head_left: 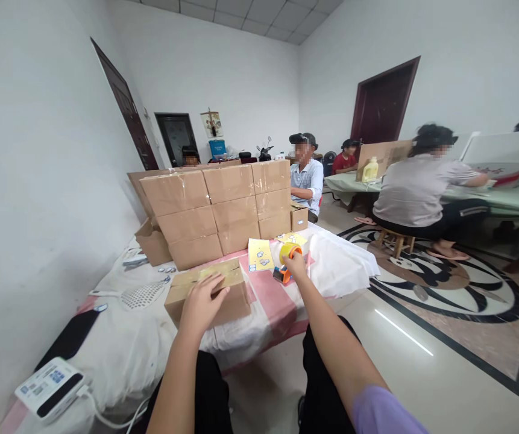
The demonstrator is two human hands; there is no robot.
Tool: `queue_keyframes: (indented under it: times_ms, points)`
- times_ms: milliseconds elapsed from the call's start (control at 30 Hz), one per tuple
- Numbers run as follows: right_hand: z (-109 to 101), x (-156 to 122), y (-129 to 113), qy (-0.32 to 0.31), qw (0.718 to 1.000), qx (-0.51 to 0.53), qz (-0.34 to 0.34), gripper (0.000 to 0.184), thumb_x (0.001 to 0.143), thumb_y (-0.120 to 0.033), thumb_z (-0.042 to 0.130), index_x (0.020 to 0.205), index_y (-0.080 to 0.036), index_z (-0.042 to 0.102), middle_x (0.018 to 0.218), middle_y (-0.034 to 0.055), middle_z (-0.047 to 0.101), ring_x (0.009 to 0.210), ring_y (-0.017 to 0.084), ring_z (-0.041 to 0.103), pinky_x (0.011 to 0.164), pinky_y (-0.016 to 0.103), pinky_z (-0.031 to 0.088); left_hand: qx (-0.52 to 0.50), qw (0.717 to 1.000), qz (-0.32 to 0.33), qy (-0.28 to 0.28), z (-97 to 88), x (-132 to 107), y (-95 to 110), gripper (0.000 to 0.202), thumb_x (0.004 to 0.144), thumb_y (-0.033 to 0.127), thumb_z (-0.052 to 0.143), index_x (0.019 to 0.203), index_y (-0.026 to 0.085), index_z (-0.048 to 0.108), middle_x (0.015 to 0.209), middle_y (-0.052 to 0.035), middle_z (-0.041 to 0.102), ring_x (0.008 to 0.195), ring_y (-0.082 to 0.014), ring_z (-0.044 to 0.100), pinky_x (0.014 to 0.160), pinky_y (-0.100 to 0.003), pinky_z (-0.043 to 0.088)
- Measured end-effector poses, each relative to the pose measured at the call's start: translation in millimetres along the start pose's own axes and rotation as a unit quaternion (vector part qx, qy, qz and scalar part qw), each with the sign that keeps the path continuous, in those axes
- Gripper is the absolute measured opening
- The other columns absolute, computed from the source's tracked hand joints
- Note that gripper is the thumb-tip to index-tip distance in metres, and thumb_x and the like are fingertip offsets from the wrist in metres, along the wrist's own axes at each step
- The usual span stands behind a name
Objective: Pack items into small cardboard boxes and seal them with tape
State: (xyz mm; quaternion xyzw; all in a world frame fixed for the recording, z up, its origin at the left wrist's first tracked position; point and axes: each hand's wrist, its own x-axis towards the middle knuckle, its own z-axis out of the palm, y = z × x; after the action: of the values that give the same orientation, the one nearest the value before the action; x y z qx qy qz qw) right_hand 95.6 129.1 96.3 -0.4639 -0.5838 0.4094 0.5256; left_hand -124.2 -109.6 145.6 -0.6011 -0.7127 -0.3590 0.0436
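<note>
A small cardboard box point(229, 295) lies on the cloth-covered table point(331, 265) just in front of me. My left hand point(201, 304) rests flat on its top with the fingers spread. My right hand point(296, 263) reaches further out and is closed on a tape dispenser point(286, 262) with an orange body and a yellowish tape roll, which touches the table. A yellow printed sheet point(260, 254) lies just left of the dispenser.
A stack of several sealed cardboard boxes point(223, 208) stands behind. An open box point(153, 241), a white mesh swatter point(144, 295), a white device with a cable point(50, 387) lie at left. Several people sit at tables beyond; a person on a stool point(422, 187) is at right.
</note>
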Motion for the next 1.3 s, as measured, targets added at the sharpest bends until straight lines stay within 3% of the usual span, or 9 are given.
queue_keyframes:
  times_ms: [133,300,400,533,800,900,1033,1167,1300]
  points:
    - [15.7,-9.8,-12.8,-0.021,0.995,-0.064,-0.072,0.028,0.072,-0.031,0.063,0.063,-0.024,0.037,0.061,-0.0024,0.041,0.069,0.019,0.049,0.07,0.032,0.044,0.018,1.0,0.019,0.014,-1.2,1.0,-1.6,0.033,0.087,0.041,0.06,0.114,0.026,0.072,0.132,-0.0075,0.066,0.132,-0.0309,0.052,0.114,-0.051,0.037]
    - [34.3,-33.1,-27.6,-0.074,0.987,-0.061,-0.126,0.025,0.084,-0.042,0.055,0.075,-0.025,0.039,0.07,-0.0013,0.046,0.068,0.019,0.047,0.068,0.033,0.046,0.041,0.998,0.029,0.035,-0.8,0.1,2.1,0.028,0.088,0.038,0.062,0.111,0.027,0.071,0.131,-0.0061,0.067,0.137,-0.0326,0.046,0.114,-0.053,0.032]
    - [43.3,-49.3,-34.3,-0.099,0.987,0.019,-0.123,0.023,0.087,-0.045,0.052,0.083,-0.024,0.044,0.077,-0.0009,0.05,0.072,0.018,0.051,0.071,0.033,0.049,0.019,0.995,0.064,0.079,0.8,-1.4,14.6,0.024,0.09,0.036,0.059,0.108,0.027,0.071,0.125,-0.0058,0.069,0.133,-0.03,0.05,0.113,-0.048,0.034]
    - [49.6,-66.8,-43.0,-0.157,0.969,0.169,-0.087,0.032,0.088,-0.051,0.055,0.098,-0.021,0.052,0.088,0.002,0.06,0.08,0.019,0.059,0.072,0.033,0.054,-0.012,0.989,0.103,0.101,6.3,-4.0,38.5,0.02,0.094,0.033,0.054,0.101,0.026,0.071,0.111,-0.0052,0.072,0.11,-0.0256,0.062,0.102,-0.041,0.042]
    - [36.0,-82.4,-60.6,-0.16,0.957,0.228,-0.085,0.021,0.084,-0.039,0.05,0.097,-0.022,0.056,0.09,0.0028,0.063,0.083,0.021,0.061,0.079,0.033,0.054,-0.038,0.992,0.09,0.075,25.1,-10.6,65.0,0.022,0.096,0.032,0.051,0.104,0.025,0.07,0.1,-0.0049,0.073,0.096,-0.0234,0.065,0.089,-0.034,0.047]
    - [28.1,-87.3,-66.5,-0.179,0.955,0.21,-0.105,0.022,0.079,-0.034,0.046,0.094,-0.023,0.057,0.09,0.0032,0.063,0.084,0.022,0.06,0.079,0.034,0.053,-0.045,0.991,0.082,0.094,26.6,-10.5,68.9,0.028,0.097,0.033,0.051,0.117,0.025,0.068,0.115,-0.0063,0.071,0.108,-0.0245,0.063,0.097,-0.035,0.045]
    - [21.1,-94.9,-73.1,-0.248,0.935,0.221,-0.127,0.033,0.075,-0.03,0.045,0.101,-0.021,0.062,0.099,0.0042,0.067,0.093,0.025,0.062,0.085,0.036,0.052,-0.034,0.991,0.085,0.092,23.3,-7.1,64.6,0.05,0.094,0.038,0.058,0.143,0.027,0.052,0.146,-0.0074,0.055,0.134,-0.0281,0.049,0.114,-0.04,0.032]
    - [16.2,-100.3,-80.7,-0.338,0.898,0.258,-0.112,0.04,0.078,-0.033,0.049,0.113,-0.02,0.064,0.109,0.0046,0.068,0.106,0.027,0.062,0.091,0.038,0.051,-0.025,0.994,0.092,0.05,20.7,-4.6,54.4,0.059,0.092,0.04,0.063,0.148,0.029,0.047,0.145,-0.0079,0.056,0.134,-0.0281,0.049,0.111,-0.041,0.032]
    - [9.2,-105.4,-89.4,-0.366,0.891,0.246,-0.106,0.042,0.081,-0.032,0.052,0.12,-0.021,0.063,0.118,0.0038,0.067,0.114,0.027,0.059,0.098,0.037,0.048,-0.037,0.993,0.103,0.048,18.3,-5.2,52.5,0.057,0.094,0.046,0.059,0.148,0.029,0.046,0.152,-0.0101,0.049,0.138,-0.0273,0.045,0.111,-0.044,0.03]
